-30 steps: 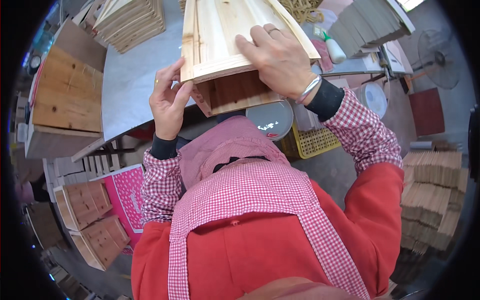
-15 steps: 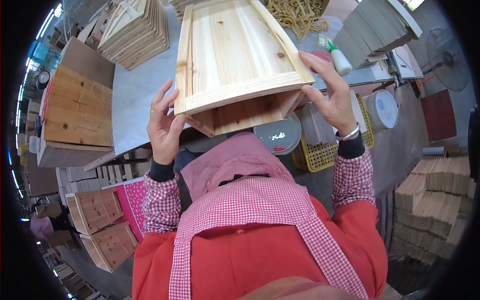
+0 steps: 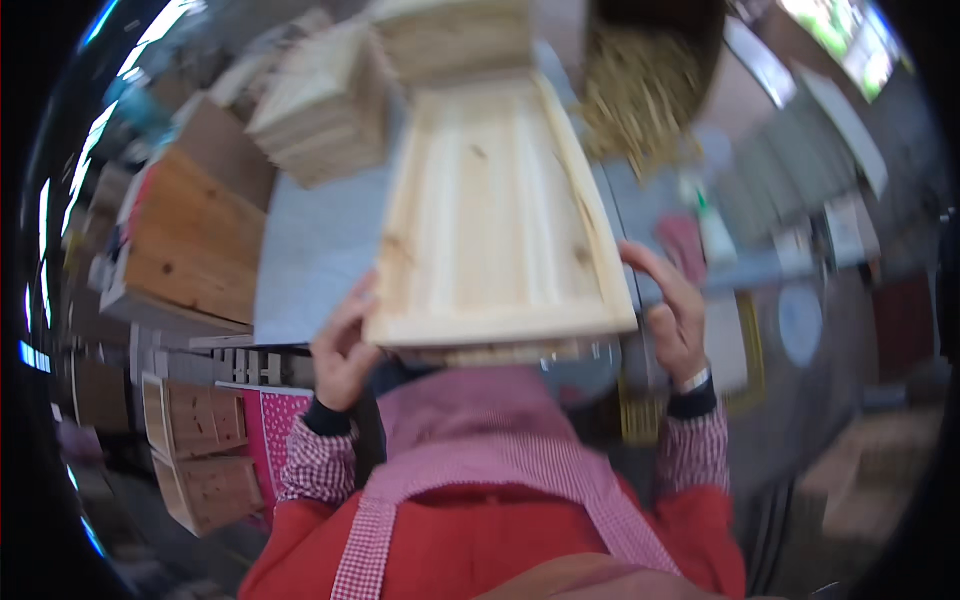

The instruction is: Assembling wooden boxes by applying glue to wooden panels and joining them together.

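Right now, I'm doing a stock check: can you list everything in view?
Wooden box: 1, pale, between hands
Table: 1, grey-blue, ahead
Panel stacks: 2, pale, far side
Strip pile: 1, yellowish, far right
Bottle: 1, white and green, right
Board stack: 1, grey, right
Knotty panel: 1, brown, left
Lower boxes: 2, brown, lower left
Patterned sheet: 1, pink, lower left
Crate: 1, yellow, lower right
Tub: 1, whitish, right
Remainder: too blurred to count
Apron: 1, pink check, worn
Left hand: 1, bare, at box's near-left corner
Right hand: 1, bare, by box's right edge
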The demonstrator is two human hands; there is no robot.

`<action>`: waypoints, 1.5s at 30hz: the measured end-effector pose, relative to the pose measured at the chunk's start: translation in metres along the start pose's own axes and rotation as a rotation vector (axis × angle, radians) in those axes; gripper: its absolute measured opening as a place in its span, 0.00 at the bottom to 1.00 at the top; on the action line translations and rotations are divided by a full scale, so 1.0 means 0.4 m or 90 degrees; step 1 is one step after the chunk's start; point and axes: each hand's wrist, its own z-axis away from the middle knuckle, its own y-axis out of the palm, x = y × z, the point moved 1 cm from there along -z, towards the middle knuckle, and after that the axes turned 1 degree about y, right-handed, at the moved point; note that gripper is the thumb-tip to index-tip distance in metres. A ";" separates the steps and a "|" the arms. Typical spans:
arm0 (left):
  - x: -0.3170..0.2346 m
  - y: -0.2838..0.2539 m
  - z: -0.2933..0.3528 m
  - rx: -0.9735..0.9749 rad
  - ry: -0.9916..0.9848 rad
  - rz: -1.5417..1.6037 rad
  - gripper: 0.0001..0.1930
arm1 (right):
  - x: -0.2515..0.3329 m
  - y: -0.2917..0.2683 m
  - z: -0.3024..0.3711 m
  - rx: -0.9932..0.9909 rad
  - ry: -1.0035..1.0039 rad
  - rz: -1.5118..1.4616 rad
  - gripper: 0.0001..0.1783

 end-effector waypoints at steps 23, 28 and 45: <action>0.032 -0.055 0.072 -0.237 -0.221 0.252 0.24 | -0.556 -0.149 -0.239 -0.010 0.436 0.586 0.21; 0.012 -0.056 0.052 -0.245 -0.192 0.301 0.23 | -0.543 -0.201 -0.334 -0.182 0.311 0.484 0.23; -0.302 0.050 -0.123 -0.099 0.280 -0.348 0.32 | 0.202 0.044 -0.416 0.156 -0.168 0.208 0.11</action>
